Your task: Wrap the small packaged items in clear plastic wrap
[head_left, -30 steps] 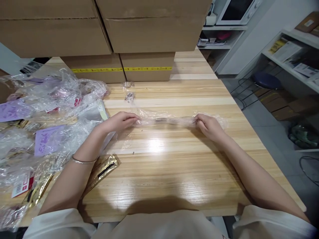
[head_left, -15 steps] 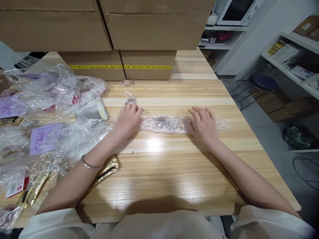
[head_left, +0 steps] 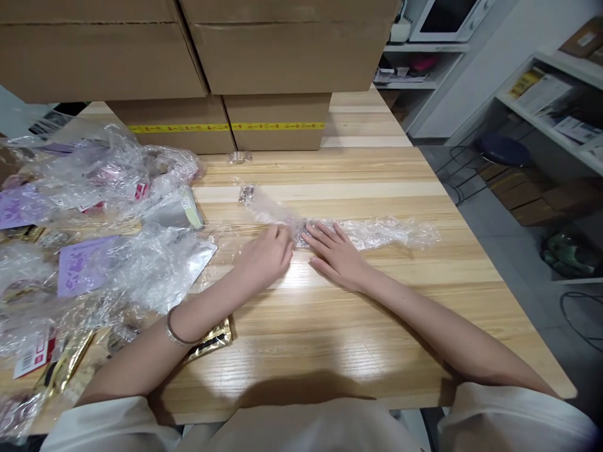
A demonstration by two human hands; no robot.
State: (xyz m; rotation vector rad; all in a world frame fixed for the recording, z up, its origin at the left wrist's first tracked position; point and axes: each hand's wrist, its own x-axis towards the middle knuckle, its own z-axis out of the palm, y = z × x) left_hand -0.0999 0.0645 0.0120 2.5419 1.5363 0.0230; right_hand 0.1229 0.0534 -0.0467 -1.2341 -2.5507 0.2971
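Note:
A crumpled strip of clear plastic wrap (head_left: 389,232) lies across the wooden table in front of me. My left hand (head_left: 268,254) is closed, its fingers pinching the wrap near its left part, which slants up and away as a blurred fold. My right hand (head_left: 336,254) rests flat on the wrap, fingers spread and pressing its middle. Something dark under the film shows near the right fingertips, too covered to name. A small clear packet (head_left: 246,193) with dark contents sits at the far end of the slanted fold; whether they are joined I cannot tell.
Crumpled plastic bags (head_left: 146,263), a purple packet (head_left: 80,267) and gold packets (head_left: 214,339) crowd the left side. Stacked cardboard boxes (head_left: 277,56) stand at the back, a small wrapped piece (head_left: 240,157) before them. The table (head_left: 377,339) ends at the right.
My right hand has moved left along the wrap and now lies flat on it. The left hand has come nearer and lower, and the wrap's left part is now folded up and away.

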